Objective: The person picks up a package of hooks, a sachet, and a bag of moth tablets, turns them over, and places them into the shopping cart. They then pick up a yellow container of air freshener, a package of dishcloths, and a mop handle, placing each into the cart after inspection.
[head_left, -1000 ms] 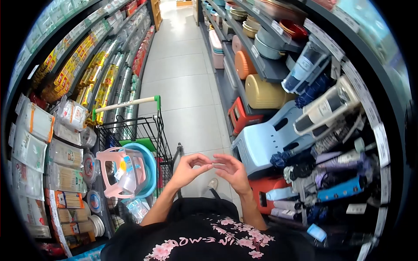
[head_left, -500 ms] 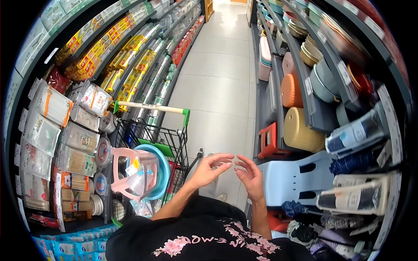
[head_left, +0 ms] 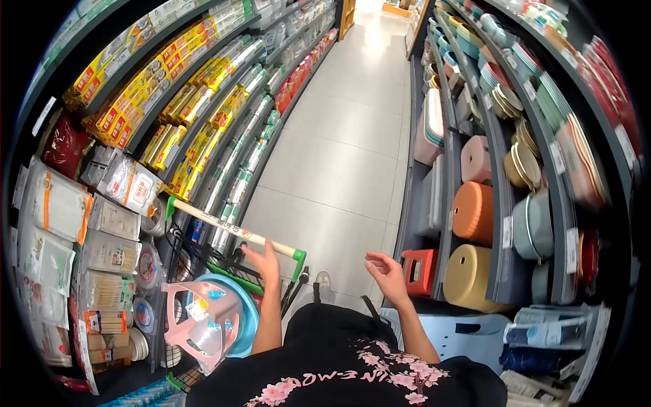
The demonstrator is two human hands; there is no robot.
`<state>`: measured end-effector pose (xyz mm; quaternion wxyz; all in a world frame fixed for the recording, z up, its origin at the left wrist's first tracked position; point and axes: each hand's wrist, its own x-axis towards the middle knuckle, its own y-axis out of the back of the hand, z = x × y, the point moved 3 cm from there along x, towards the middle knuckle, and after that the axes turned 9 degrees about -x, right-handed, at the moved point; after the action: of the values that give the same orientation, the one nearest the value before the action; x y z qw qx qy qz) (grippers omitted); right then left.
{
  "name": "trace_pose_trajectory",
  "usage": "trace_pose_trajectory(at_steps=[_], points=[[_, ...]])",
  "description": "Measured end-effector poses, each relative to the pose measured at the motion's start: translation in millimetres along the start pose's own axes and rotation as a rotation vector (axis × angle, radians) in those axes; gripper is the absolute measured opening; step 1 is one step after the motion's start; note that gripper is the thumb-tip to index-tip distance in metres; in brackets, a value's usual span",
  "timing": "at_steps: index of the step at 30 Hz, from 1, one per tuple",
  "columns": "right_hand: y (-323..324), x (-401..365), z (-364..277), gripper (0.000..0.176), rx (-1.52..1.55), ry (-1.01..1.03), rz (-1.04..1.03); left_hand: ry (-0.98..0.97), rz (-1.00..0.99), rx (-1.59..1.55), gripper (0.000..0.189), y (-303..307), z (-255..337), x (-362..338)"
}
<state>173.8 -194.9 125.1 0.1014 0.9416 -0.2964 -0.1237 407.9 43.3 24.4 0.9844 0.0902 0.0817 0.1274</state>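
My left hand (head_left: 263,259) reaches up to the wooden handle (head_left: 230,227) of the shopping cart (head_left: 203,261), fingers just under the bar and touching it, not clearly closed around it. My right hand (head_left: 388,273) hangs in the air to the right of the cart, fingers loosely curled, holding nothing. Inside the cart lie a pink plastic item (head_left: 203,322) and a blue basin (head_left: 243,319).
A tiled aisle (head_left: 339,149) runs ahead between two shelf rows. Packaged goods and yellow boxes (head_left: 169,115) fill the left shelves. Right shelves hold bowls, round stools (head_left: 475,210), a small red stool (head_left: 419,271) and a light blue chair (head_left: 468,336).
My hands, which were touching fingertips in front of me, have parted. The left went up to the cart handle; the right drifted aside. My view has swung left, down the aisle.
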Motion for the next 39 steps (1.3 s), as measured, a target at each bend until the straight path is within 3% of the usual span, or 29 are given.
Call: trace_pose_trajectory(at_steps=[1,2,4,5,9,14,20,26,30,32,33,34,36,37,39], points=[[1,18,6,0.031,-0.085,0.006,0.011,-0.119,0.024,-0.143,0.069,-20,-35,22],[2,34,13,0.031,-0.085,0.001,-0.006,-0.113,0.039,-0.135,0.069,-26,-31,25],[5,63,30,0.03,-0.179,-0.035,0.012,0.232,0.044,-0.523,0.045,-48,-24,26],[7,75,39,0.03,-0.198,-0.023,0.03,0.231,0.105,-0.631,0.022,-56,-26,28],[18,122,57,0.029,-0.235,-0.094,-0.004,0.341,0.192,-0.594,0.014,-61,1,19],[-10,197,68,0.027,-0.137,-0.084,-0.155,0.354,0.278,-0.54,0.012,-78,12,13],[-70,270,18,0.025,-0.114,0.119,-0.587,0.367,0.285,-0.471,0.012,-119,10,17],[-77,326,-10,0.028,-0.068,0.241,-0.965,0.328,0.343,-0.365,0.009,-167,28,31],[-79,364,-10,0.031,-0.024,0.359,-1.077,0.288,0.359,-0.325,0.011,-206,28,45],[-77,369,-7,0.039,-0.119,0.37,-1.215,0.307,0.373,-0.308,0.008,-223,36,44],[-76,372,-8,0.057,-0.201,0.434,-1.317,0.305,0.38,-0.312,0.008,-233,40,43],[-74,373,-8,0.057,-0.196,0.431,-1.333,0.31,0.396,-0.308,0.008,-241,42,43],[-70,371,1,0.077,-0.333,0.339,-1.441,0.305,0.37,-0.325,0.011,-260,43,46],[-67,375,3,0.09,-0.328,0.363,-1.417,0.296,0.373,-0.329,0.012,-269,43,47],[-66,390,16,0.091,-0.24,0.421,-1.383,0.293,0.348,-0.325,0.012,-288,46,48]])
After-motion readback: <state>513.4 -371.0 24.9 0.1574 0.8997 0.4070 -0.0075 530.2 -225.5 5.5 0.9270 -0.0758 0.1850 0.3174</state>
